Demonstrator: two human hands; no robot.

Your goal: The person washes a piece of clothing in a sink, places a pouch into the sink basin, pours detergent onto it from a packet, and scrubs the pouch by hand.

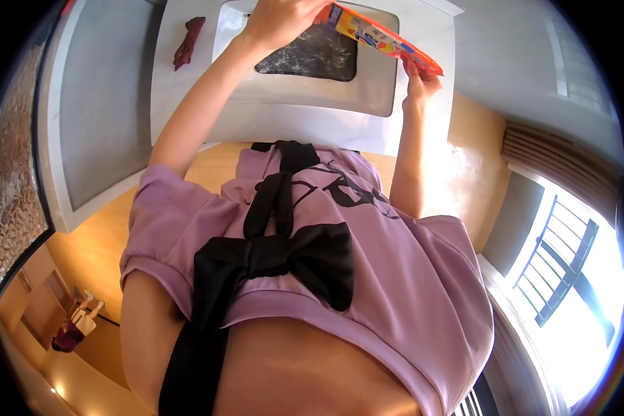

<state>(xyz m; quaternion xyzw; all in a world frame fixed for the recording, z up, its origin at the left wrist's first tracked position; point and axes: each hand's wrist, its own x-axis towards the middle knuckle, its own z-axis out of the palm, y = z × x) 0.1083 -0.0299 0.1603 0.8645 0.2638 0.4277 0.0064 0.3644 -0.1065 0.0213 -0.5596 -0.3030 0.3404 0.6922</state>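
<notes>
While both hands (279, 23) (419, 82) grip the packet (385, 40), it seemingly clears the basin edge (396, 93) below.

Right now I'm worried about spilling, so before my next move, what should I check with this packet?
1. Left hand steadying the orange packet: ok, gripping its left end.
2. Right hand supporting it: ok, fingers at the lower edge near the other end.
3. Whole packet over the sink: not ok; in this view its right end shows past the rim.
4. Packet sealed or torn: cannot tell.
5. Maroon item out of the way: ok, lying left of the sink, apart from both hands.
</notes>
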